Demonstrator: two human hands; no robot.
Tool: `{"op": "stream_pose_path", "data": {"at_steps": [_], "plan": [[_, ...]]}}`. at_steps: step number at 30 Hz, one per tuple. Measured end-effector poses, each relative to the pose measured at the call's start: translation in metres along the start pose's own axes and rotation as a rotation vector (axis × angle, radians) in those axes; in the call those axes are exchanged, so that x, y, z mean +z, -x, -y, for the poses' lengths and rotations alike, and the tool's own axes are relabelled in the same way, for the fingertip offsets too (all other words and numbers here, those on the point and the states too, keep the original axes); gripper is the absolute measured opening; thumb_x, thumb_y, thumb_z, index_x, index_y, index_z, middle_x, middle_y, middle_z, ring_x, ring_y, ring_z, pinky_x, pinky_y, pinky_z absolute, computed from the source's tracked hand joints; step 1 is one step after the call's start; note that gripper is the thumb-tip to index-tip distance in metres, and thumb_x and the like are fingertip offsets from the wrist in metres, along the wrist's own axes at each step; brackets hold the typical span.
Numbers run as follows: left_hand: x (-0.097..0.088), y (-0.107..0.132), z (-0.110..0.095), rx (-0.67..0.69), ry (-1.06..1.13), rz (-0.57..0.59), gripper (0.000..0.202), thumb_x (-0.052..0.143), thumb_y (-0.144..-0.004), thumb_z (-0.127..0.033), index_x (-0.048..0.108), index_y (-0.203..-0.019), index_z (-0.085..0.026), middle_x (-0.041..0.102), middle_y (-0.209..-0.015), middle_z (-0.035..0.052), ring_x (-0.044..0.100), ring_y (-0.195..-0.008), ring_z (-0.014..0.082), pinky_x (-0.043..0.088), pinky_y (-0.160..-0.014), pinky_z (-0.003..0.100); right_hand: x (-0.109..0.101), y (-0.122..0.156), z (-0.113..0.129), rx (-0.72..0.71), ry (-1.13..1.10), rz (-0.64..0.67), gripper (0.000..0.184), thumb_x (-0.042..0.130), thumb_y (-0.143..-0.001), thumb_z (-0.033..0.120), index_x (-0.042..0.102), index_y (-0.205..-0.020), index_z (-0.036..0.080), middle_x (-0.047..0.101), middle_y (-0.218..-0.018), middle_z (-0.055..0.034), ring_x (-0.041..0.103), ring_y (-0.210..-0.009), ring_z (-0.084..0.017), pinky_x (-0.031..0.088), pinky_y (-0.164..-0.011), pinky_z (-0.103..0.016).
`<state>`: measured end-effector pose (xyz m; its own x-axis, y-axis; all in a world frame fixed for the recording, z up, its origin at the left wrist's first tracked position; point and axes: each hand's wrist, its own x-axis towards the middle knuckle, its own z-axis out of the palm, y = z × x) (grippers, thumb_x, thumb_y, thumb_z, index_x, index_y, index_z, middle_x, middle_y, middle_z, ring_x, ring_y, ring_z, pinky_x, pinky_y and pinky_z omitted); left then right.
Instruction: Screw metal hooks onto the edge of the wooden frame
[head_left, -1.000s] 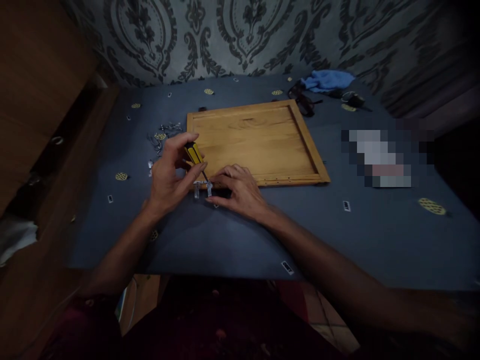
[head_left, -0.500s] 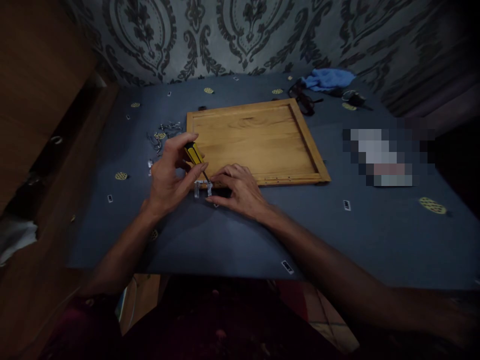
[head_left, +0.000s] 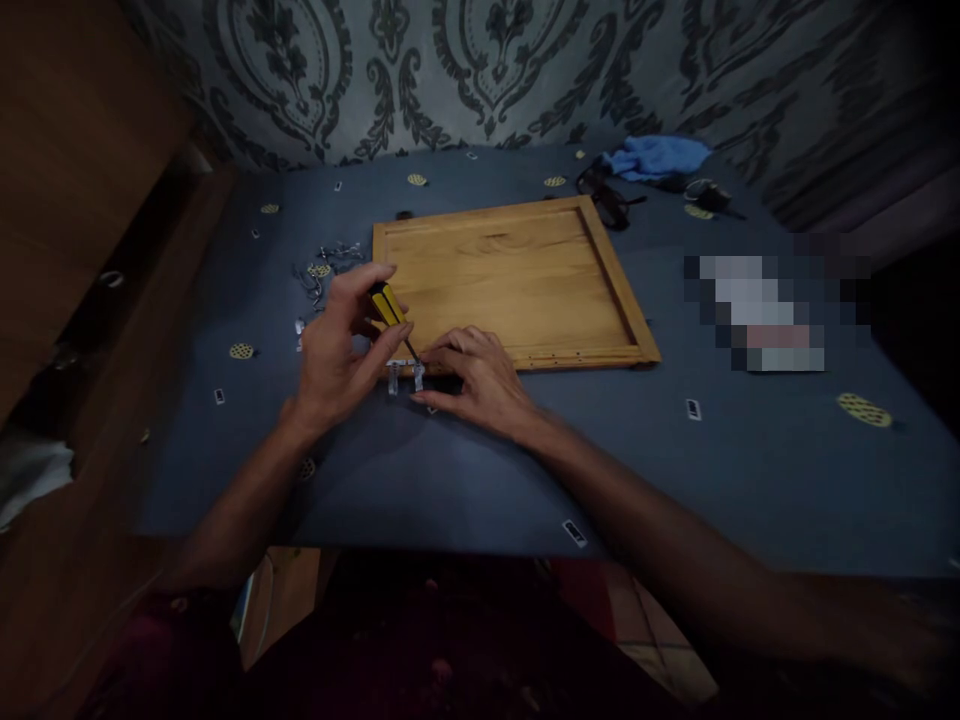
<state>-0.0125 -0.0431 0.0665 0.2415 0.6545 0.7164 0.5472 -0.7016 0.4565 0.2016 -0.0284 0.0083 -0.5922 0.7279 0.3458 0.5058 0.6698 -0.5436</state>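
My left hand point(head_left: 337, 345) is closed around the black and yellow handle of a screwdriver point(head_left: 388, 303). The screwdriver tilts down, its tip meeting a shiny hook-like fitting point(head_left: 418, 376) on the near edge of a framed wooden board point(head_left: 480, 285). My right hand point(head_left: 484, 385) rests at that edge, with thumb and index finger closed about the fitting. A second shiny prong point(head_left: 393, 378) hangs just left of it. The exact contact at the tip is too small to make out. Several small dark holes dot the board's near rail.
Loose metal hooks point(head_left: 315, 280) lie left of the board on the blue patterned tablecloth point(head_left: 465, 490). Behind its right corner are dark eyeglasses point(head_left: 611, 200) and a blue cloth point(head_left: 656, 157). A blurred-out item point(head_left: 757, 310) lies at right. A patterned wall point(head_left: 420, 80) stands behind.
The screwdriver handle has turned slightly in my left fingers, and the left thumb has shifted a little. My right hand and the board stay put.
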Motion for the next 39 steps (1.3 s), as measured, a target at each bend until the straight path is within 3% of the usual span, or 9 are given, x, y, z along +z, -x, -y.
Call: {"op": "stream_pose_path", "data": {"at_steps": [8,12,18,21,26,33,39], "plan": [[-0.001,0.000,0.004,-0.008,-0.004,0.005,0.051,0.067,-0.100,-0.050,0.048,-0.144,-0.035,0.065,-0.125,0.0057,0.074,-0.098,0.0189,0.064,-0.068,0.026,0.001,0.000,-0.001,0.000,0.008,-0.008,0.050,0.077,-0.088,0.062,0.076,-0.118,0.022,0.073,-0.114,-0.0101,0.062,-0.108,-0.031,0.043,-0.091,-0.044],[-0.001,-0.001,0.003,0.006,-0.039,-0.026,0.043,0.067,-0.100,-0.047,0.054,-0.138,-0.033,0.066,-0.115,0.0046,0.071,-0.099,0.0186,0.063,-0.068,0.024,0.001,0.000,-0.001,0.012,0.009,0.000,0.052,0.076,-0.088,0.063,0.076,-0.120,0.022,0.072,-0.114,-0.0103,0.061,-0.107,-0.031,0.043,-0.090,-0.044],[0.004,0.004,0.012,-0.051,0.036,-0.044,0.059,0.070,-0.097,-0.055,0.045,-0.146,-0.035,0.064,-0.129,0.0063,0.075,-0.097,0.0197,0.067,-0.079,0.033,0.001,-0.001,0.000,0.004,0.018,-0.005,0.051,0.079,-0.087,0.061,0.077,-0.117,0.019,0.072,-0.115,-0.0102,0.060,-0.107,-0.030,0.042,-0.091,-0.042],[0.005,0.005,0.012,-0.090,0.107,-0.024,0.061,0.070,-0.097,-0.054,0.042,-0.147,-0.034,0.069,-0.116,0.0041,0.077,-0.094,0.0198,0.068,-0.081,0.036,0.001,-0.001,0.000,-0.003,0.020,0.000,0.051,0.080,-0.087,0.059,0.077,-0.118,0.019,0.072,-0.115,-0.0112,0.061,-0.108,-0.030,0.042,-0.092,-0.042],[0.004,0.002,0.002,-0.126,0.148,0.032,0.046,0.068,-0.101,-0.043,0.047,-0.140,-0.032,0.073,-0.109,0.0026,0.077,-0.092,0.0173,0.069,-0.083,0.033,0.001,0.000,0.000,0.000,0.018,-0.005,0.050,0.079,-0.087,0.060,0.077,-0.117,0.019,0.072,-0.115,-0.0101,0.060,-0.107,-0.030,0.042,-0.092,-0.044],[0.000,-0.001,0.004,-0.055,0.038,0.014,0.044,0.068,-0.100,-0.045,0.053,-0.140,-0.033,0.065,-0.125,0.0047,0.073,-0.098,0.0172,0.065,-0.070,0.024,0.002,-0.001,0.000,-0.003,0.022,-0.015,0.051,0.077,-0.088,0.062,0.078,-0.116,0.020,0.072,-0.114,-0.0110,0.061,-0.106,-0.031,0.044,-0.091,-0.044],[-0.001,-0.001,0.010,-0.030,0.042,0.016,0.052,0.065,-0.100,-0.054,0.049,-0.146,-0.035,0.064,-0.128,0.0053,0.074,-0.102,0.0209,0.067,-0.082,0.034,0.001,0.000,-0.001,0.003,0.029,-0.013,0.050,0.075,-0.088,0.065,0.078,-0.115,0.022,0.072,-0.113,-0.0102,0.062,-0.105,-0.031,0.044,-0.091,-0.044]]}}
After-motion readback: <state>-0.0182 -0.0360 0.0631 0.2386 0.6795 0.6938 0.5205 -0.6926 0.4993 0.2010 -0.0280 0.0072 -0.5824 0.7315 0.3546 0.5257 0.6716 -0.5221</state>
